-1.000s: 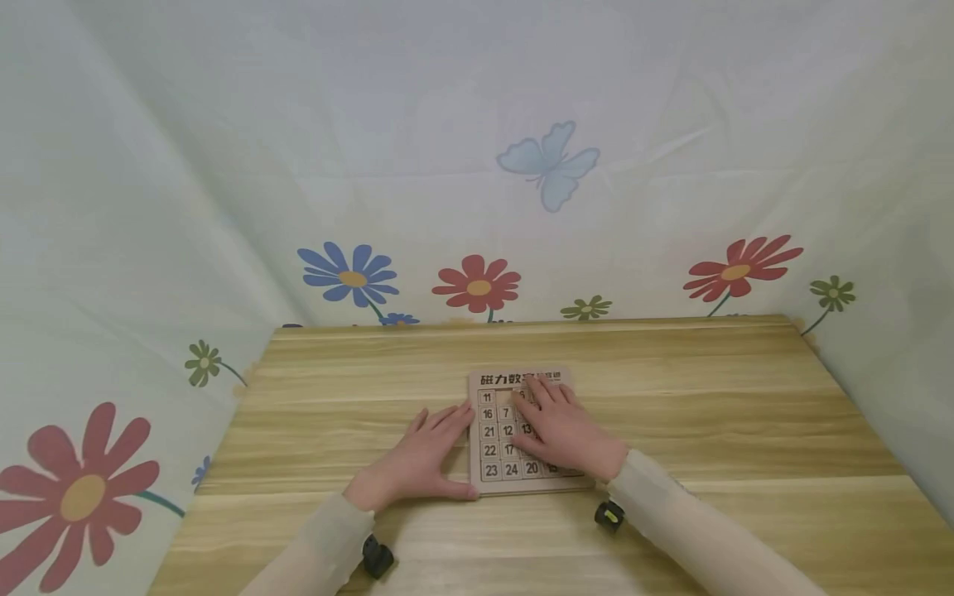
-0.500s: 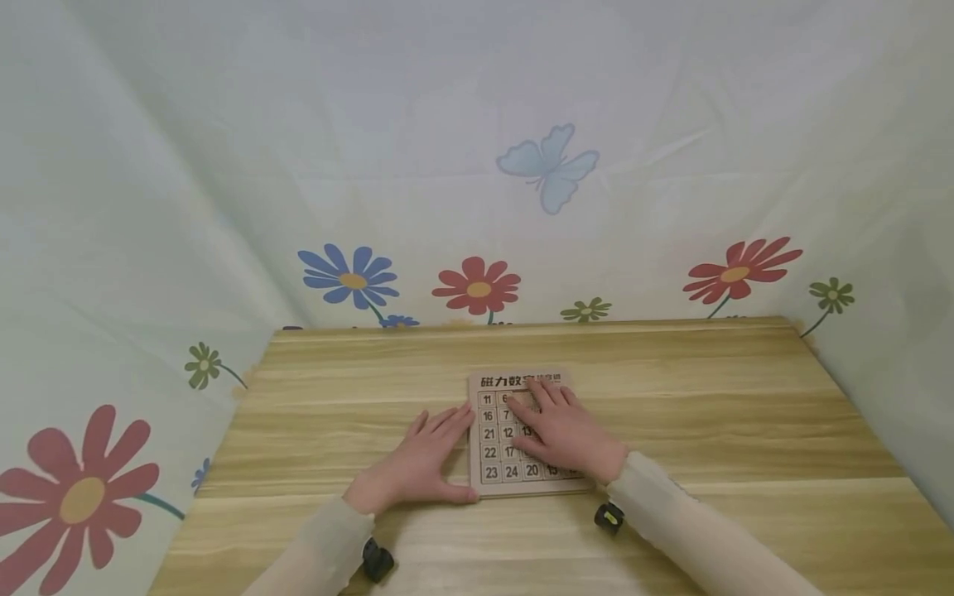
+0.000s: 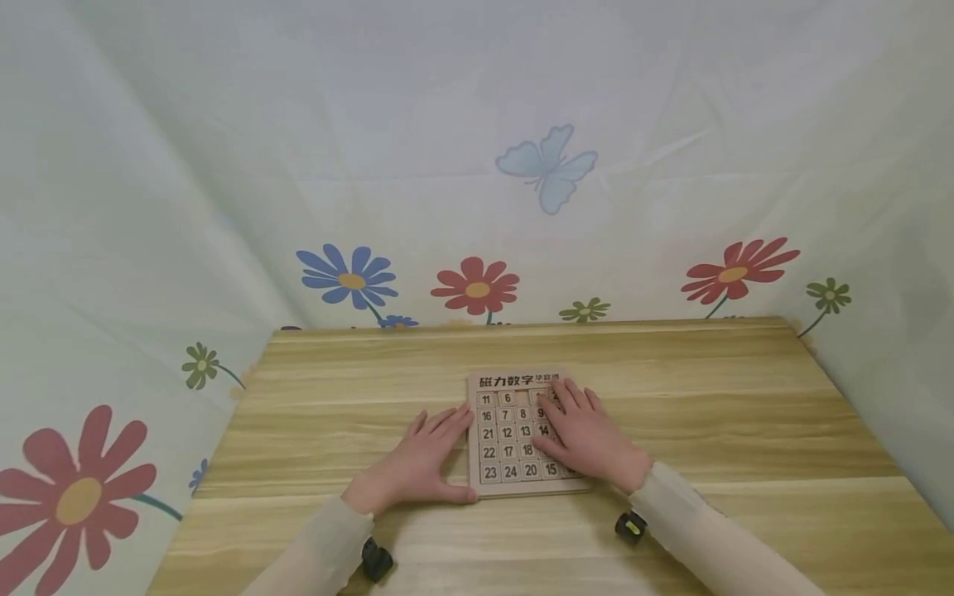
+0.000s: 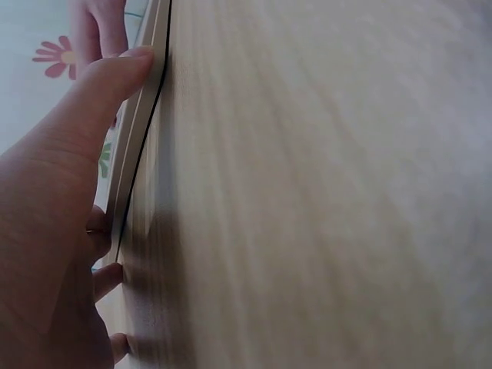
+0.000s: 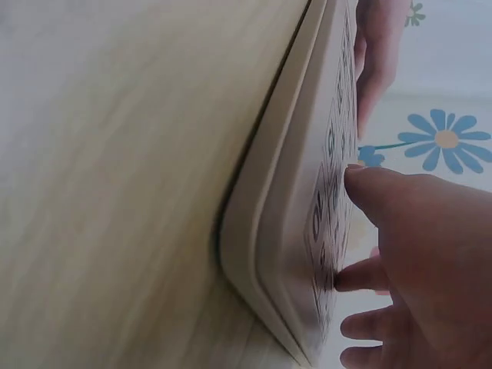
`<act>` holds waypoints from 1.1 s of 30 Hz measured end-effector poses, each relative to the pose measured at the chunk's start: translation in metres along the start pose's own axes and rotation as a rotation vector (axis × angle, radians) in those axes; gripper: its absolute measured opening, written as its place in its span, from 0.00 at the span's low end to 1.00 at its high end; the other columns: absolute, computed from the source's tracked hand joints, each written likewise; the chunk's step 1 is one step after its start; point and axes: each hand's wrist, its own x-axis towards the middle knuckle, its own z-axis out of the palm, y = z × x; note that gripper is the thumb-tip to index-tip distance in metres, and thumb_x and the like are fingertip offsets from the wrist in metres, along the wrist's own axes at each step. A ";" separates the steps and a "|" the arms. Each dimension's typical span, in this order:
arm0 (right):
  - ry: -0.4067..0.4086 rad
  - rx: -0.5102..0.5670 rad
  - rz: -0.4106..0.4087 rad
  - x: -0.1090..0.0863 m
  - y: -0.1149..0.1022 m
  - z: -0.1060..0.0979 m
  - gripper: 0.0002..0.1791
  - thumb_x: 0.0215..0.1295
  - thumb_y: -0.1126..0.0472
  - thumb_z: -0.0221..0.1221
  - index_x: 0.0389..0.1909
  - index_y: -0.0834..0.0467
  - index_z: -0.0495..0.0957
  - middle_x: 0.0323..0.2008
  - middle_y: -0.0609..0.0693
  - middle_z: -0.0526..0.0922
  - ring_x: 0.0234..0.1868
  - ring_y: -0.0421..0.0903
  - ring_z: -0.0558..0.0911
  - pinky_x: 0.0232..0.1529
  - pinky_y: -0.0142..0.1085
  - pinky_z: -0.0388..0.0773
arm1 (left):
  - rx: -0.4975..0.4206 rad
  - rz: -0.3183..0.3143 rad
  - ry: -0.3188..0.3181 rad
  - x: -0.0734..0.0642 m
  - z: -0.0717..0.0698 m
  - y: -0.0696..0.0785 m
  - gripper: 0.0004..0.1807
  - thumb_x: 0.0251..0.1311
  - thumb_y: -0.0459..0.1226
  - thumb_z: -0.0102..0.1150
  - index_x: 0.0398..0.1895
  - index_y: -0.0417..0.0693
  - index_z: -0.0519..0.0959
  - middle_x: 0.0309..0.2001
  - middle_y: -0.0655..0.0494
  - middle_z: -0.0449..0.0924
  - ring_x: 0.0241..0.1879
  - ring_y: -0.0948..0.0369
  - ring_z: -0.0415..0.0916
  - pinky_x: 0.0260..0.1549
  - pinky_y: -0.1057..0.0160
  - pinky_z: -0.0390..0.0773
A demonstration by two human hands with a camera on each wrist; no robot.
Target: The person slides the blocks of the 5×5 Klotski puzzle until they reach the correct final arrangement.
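A wooden number sliding puzzle (image 3: 510, 490) lies flat on the table, its tile rows partly covered on the right. My left hand (image 3: 411, 465) rests at its left side, fingertips along the edge and thumb at the near left corner; in the left wrist view the thumb (image 4: 115, 77) presses the board's side. Over the right part of the tiles lies my right hand (image 3: 592, 434), fingers spread. Its index fingertip touches a top-row tile (image 3: 537, 396), whose number is hidden. Left of that tile is an open slot, then tile 6 (image 3: 508, 398).
The wood-grain table (image 3: 358, 372) extends around the board on all sides. Behind it hangs a pale cloth (image 3: 417, 149) printed with flowers and a butterfly. Each wrist bears a small black device, such as the right one (image 3: 630, 526).
Tile 6 has slid left into the second column, and the slot now shows in the third. My right hand has shifted right across the board. The left hand stays in place.
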 end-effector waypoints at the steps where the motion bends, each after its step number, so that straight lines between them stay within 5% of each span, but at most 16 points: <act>1: -0.001 -0.010 0.004 -0.001 0.001 -0.001 0.40 0.76 0.38 0.55 0.76 0.63 0.68 0.78 0.69 0.59 0.78 0.69 0.57 0.74 0.67 0.56 | -0.001 0.001 -0.001 0.000 0.000 0.000 0.68 0.51 0.72 0.66 0.85 0.44 0.48 0.85 0.49 0.45 0.81 0.45 0.48 0.76 0.32 0.41; 11: 0.019 0.034 -0.087 0.012 -0.005 0.007 0.39 0.77 0.38 0.54 0.76 0.61 0.68 0.77 0.69 0.61 0.77 0.69 0.59 0.73 0.68 0.58 | -0.013 -0.003 -0.008 0.000 0.000 0.001 0.67 0.52 0.73 0.64 0.85 0.47 0.49 0.85 0.51 0.45 0.82 0.48 0.47 0.77 0.33 0.40; 21: 0.065 0.027 0.006 -0.011 0.010 -0.004 0.41 0.74 0.42 0.59 0.72 0.70 0.68 0.75 0.74 0.62 0.76 0.74 0.59 0.71 0.71 0.58 | 0.009 -0.001 0.003 -0.001 -0.002 0.000 0.68 0.51 0.73 0.65 0.85 0.45 0.49 0.84 0.50 0.46 0.81 0.46 0.48 0.76 0.32 0.41; 33: -0.010 0.027 0.001 -0.008 0.012 -0.001 0.39 0.77 0.39 0.54 0.77 0.62 0.66 0.78 0.71 0.58 0.78 0.71 0.56 0.74 0.68 0.55 | 0.014 0.001 -0.008 0.000 -0.001 0.000 0.68 0.51 0.74 0.64 0.85 0.46 0.49 0.85 0.51 0.45 0.81 0.48 0.48 0.76 0.33 0.41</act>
